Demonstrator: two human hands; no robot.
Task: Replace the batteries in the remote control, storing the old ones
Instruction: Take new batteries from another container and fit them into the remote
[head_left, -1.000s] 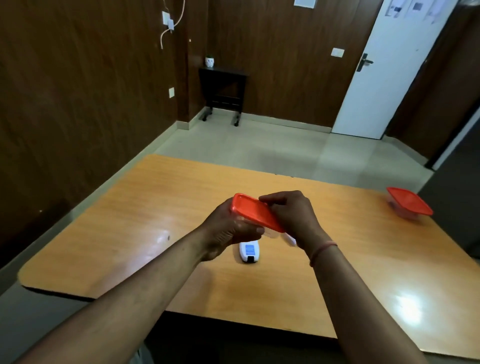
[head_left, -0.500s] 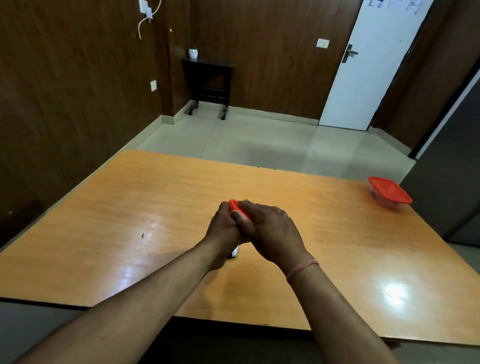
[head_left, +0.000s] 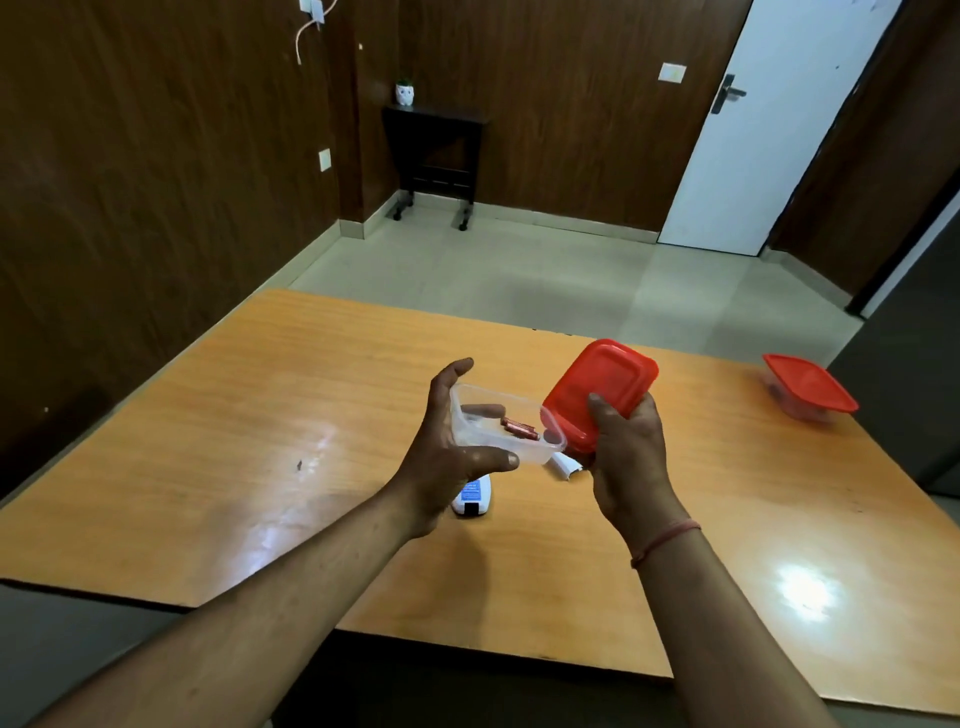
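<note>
A small clear tub (head_left: 498, 441) is being held just above the bench (head_left: 208, 457) by the left hand (head_left: 447, 462). The thumb is being pressed against the tub's near wall and the fingers are being wrapped round its far side, with the forefinger being lifted past the rim. Two copper-coloured batteries (head_left: 519, 429) are being carried inside the tub, lying side by side on its floor.

A red lid (head_left: 597, 387) is being gripped at its lower end by the right hand (head_left: 631, 462) and is being tilted up on edge. Its lower corner is being held just beside the tub's right end; whether the two are touching cannot be told. A thin pink band (head_left: 665, 540) is being worn on the right wrist.

The remote control (head_left: 471, 498), white with a blue label, is lying on the bench beneath the left hand and is being partly hidden by it. A small white cover piece (head_left: 563, 466) is lying on the bench between the two hands, below the tub.

Well apart, near the bench's far right edge, a second tub (head_left: 808, 389) is being kept closed by its own red lid. Beyond the bench, a white door (head_left: 753, 130) and a dark side table (head_left: 436, 140) are being shown against the brown walls.
</note>
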